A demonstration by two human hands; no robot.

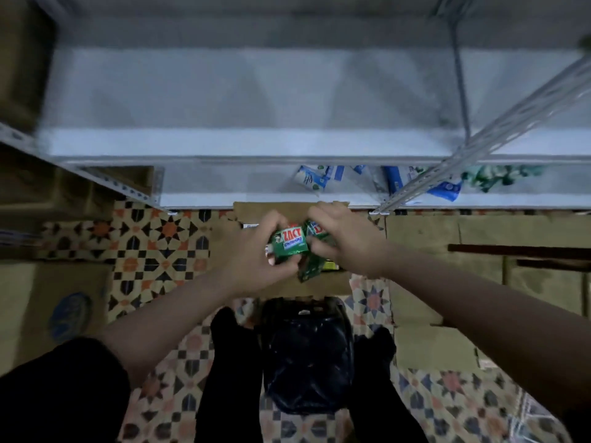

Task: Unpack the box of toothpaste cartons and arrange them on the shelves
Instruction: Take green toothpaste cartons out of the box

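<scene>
1 head camera looks steeply down, close above the floor.

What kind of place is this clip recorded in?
Probably a shop stockroom or small store aisle: slotted metal shelving with packaged goods on a lower shelf, cardboard boxes on the tiled floor, and both hands holding green toothpaste cartons.

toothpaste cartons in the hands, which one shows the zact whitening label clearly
The carton in the left hand, the green Zact carton: its front faces the camera. The right hand mostly covers the other green carton.
</scene>
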